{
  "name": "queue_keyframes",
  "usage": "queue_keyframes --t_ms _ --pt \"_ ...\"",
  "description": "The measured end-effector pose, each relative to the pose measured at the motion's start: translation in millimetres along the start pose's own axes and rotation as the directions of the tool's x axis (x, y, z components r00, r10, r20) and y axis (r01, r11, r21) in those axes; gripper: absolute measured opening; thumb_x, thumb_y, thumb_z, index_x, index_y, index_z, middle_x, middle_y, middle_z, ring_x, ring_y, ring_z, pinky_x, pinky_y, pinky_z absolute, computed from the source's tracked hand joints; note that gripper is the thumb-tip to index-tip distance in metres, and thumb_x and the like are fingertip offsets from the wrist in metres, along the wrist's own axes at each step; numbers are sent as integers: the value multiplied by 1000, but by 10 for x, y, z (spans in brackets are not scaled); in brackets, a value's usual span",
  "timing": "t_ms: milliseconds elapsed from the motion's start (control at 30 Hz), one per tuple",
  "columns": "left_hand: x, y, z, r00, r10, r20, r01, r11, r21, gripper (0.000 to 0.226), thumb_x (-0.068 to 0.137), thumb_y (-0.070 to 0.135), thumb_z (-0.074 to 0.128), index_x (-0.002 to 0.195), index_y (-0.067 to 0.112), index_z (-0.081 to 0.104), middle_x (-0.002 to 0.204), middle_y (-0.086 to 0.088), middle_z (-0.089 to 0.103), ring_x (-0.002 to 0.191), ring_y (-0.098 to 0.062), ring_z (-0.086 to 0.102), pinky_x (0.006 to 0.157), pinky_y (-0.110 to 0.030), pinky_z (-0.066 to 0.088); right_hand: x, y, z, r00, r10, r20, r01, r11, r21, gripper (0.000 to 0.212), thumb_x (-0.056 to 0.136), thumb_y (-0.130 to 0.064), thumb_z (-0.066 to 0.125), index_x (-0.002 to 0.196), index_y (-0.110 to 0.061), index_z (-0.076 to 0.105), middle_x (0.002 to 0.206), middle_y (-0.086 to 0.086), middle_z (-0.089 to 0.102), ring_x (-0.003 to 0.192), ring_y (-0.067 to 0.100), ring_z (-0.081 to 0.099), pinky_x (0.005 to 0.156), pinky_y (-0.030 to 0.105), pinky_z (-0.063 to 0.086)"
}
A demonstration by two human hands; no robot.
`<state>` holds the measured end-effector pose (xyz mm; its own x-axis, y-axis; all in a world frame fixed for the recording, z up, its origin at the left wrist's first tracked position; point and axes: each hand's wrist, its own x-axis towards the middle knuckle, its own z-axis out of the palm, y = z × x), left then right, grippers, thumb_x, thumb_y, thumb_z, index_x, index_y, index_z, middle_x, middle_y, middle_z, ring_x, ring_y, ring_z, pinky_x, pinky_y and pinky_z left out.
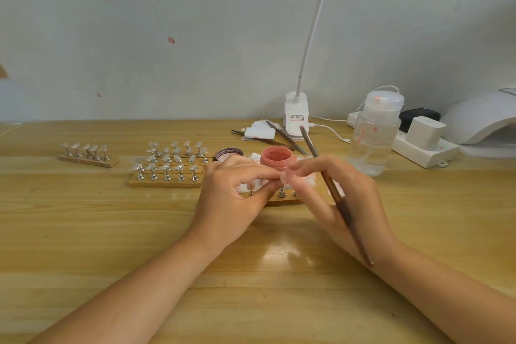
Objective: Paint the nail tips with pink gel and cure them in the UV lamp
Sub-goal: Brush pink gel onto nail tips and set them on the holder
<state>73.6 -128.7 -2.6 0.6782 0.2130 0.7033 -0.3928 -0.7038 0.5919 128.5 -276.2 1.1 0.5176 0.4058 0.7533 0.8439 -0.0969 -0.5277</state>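
1. Far left, a small rack (89,158) of tips sat well apart from the work, probably parked out of the way.
2. A bigger rack (167,167) waited just beside the left hand (231,195).
3. That hand pinched a nail tip (282,177), I'd guess to steady it.
4. The pink gel pot (277,158) stood open right behind, handy for dipping.
5. The right hand (337,198) gripped the brush (335,193), fingertips meeting the tip.
6. The UV lamp (483,120) sat far right, unused.
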Motion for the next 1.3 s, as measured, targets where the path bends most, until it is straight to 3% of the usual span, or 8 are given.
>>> queue_keyframes --t_ms 167,300,367,600,700,800,1000,1300 --pt "0 16 1 999 -26 36 26 1000 13 38 68 32 67 99 50 56 74 37 61 88 10 52 93 -38 35 20 -23 10 996 -30 80 33 999 -34 31 70 -33 74 85 -38 47 97 -11 68 98 4 62 87 39 49" --pt "-15 -23 7 998 -41 54 41 999 -6 24 67 28 67 80 48 65 70 30 61 81 11 51 93 -39 35 17 5 6 996 -29 89 30 999 -19 32 70 -27 72 88 -37 48 92 -18 64 94 -2 60 86 16 44" --pt "-19 -27 10 997 -53 52 54 999 -7 21 67 28 68 76 46 64 71 24 61 82 9 52 94 -40 35 18 14 8 996 -38 84 39 999 -15 32 71 -25 72 88 -37 47 91 -20 63 92 -2 60 83 12 43" --pt "-18 -23 -7 995 -67 80 65 998 26 33 69 20 77 78 48 62 76 18 63 87 4 54 92 -39 34 15 45 7 996 -70 62 71 997 -14 30 74 -19 71 89 -32 48 88 -13 66 91 -2 60 81 10 43" --pt "-26 15 -7 993 -69 99 68 998 5 18 68 38 69 80 49 61 77 23 62 88 7 53 93 -38 33 11 50 3 997 -60 50 61 998 -29 31 74 -17 73 86 -33 48 87 -11 66 90 -2 60 81 7 41" --pt "-26 31 -12 990 -68 122 65 998 21 20 66 51 63 85 47 63 86 25 64 95 6 52 96 -38 30 8 60 2 1000 -17 6 17 1000 -1 40 74 -10 76 85 -34 47 85 -13 64 87 -1 59 79 7 41" --pt "-9 45 -31 990 -123 64 120 992 50 29 68 34 77 88 44 58 89 30 61 91 4 54 93 -46 38 66 142 -105 995 81 -58 -81 997 -4 36 76 -12 72 83 -35 45 86 -11 64 84 4 61 76 10 44" --pt "-13 -58 -22 949 -287 132 275 956 101 48 60 37 79 89 42 40 89 19 53 87 2 48 94 -46 37 85 352 -232 978 157 139 -147 986 -83 17 77 -8 71 89 -12 59 83 -11 64 84 1 62 77 17 50"
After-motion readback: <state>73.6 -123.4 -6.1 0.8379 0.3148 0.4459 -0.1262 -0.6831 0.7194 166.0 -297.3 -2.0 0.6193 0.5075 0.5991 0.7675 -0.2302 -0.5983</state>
